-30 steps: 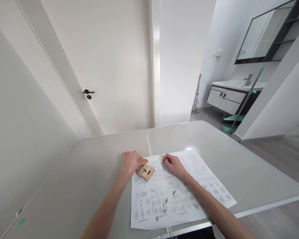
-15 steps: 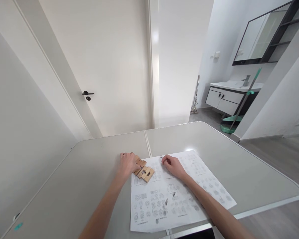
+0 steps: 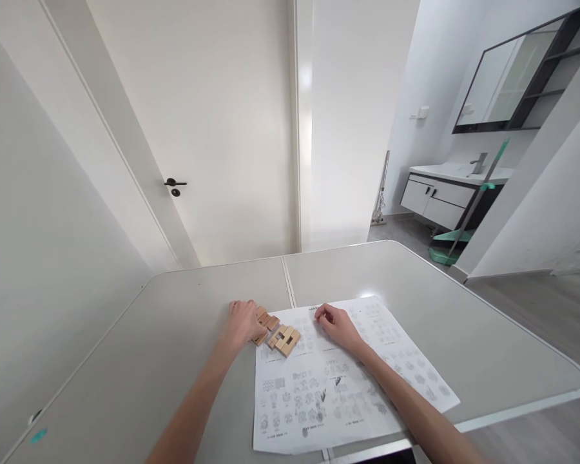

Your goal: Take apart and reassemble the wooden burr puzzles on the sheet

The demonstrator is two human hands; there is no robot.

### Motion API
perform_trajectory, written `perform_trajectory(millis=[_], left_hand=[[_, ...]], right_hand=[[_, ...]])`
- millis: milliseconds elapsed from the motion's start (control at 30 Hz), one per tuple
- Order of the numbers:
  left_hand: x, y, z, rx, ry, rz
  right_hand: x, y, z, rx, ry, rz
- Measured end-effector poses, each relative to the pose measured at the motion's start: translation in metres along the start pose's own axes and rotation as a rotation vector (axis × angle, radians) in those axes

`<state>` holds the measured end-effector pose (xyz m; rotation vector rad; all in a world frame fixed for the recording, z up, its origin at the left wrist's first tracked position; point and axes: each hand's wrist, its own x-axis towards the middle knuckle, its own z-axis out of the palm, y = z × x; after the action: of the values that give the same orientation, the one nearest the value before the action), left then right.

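Observation:
My left hand (image 3: 240, 320) rests on the grey table (image 3: 174, 361) with its fingers curled over a small group of wooden puzzle blocks (image 3: 263, 321) at the sheet's top left corner. A second group of wooden blocks (image 3: 284, 339) lies just to the right, apart from the first, on a printed instruction sheet (image 3: 338, 374). My right hand (image 3: 333, 322) lies on the sheet with its fingers loosely curled and pressed on the paper; nothing shows in it.
The table has a seam down its middle (image 3: 287, 283) and rounded corners. A white door with a black handle (image 3: 174, 185) stands behind it. To the right are a vanity cabinet (image 3: 439, 193) and a green broom with dustpan (image 3: 452, 241).
My left hand has slid left, pulling some blocks away from the others, so the one cluster is now two. My right hand has stayed on the sheet.

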<state>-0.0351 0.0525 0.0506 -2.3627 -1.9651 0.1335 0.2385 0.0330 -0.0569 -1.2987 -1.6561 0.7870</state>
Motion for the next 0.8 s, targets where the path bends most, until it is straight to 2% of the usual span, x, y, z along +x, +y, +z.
perform_trajectory(millis=[533, 800], left_hand=[[-0.001, 0.0, -0.002, -0.039, 0.008, 0.002], [-0.003, 0.013, -0.018, -0.112, 0.025, 0.016]], right_hand=[[0.001, 0.005, 0.0, -0.003, -0.002, 0.002], [0.0, 0.002, -0.001, 0.016, -0.007, 0.006]])
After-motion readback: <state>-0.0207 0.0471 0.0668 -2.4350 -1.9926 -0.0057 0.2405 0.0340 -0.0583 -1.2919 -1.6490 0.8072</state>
